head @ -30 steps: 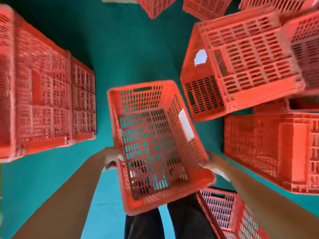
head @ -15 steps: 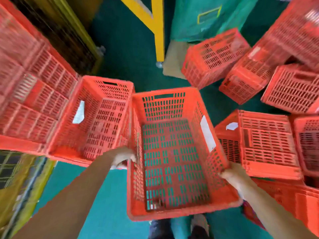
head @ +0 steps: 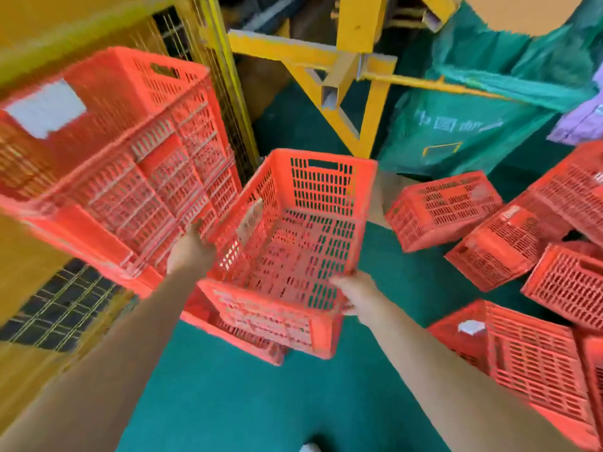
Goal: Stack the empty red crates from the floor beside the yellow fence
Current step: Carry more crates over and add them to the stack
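Left hand [head: 191, 254] and right hand [head: 357, 293] each clasp a side wall of the red crate [head: 326, 190]. It sits at the left hand's three o'clock, the right's ten.

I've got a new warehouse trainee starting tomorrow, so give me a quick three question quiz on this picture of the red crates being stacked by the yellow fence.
1. True or false: the carried crate has goods inside it.
2. On which side of the carried crate is the crate stack by the yellow fence? A) its left B) its right C) directly under it
3. Fill the gap: the carried crate is gripped by ____ hands.

Key
1. False: it is empty, and its slotted bottom shows bare.
2. A.
3. Two: the left hand grips the left wall and the right hand grips the near right corner.
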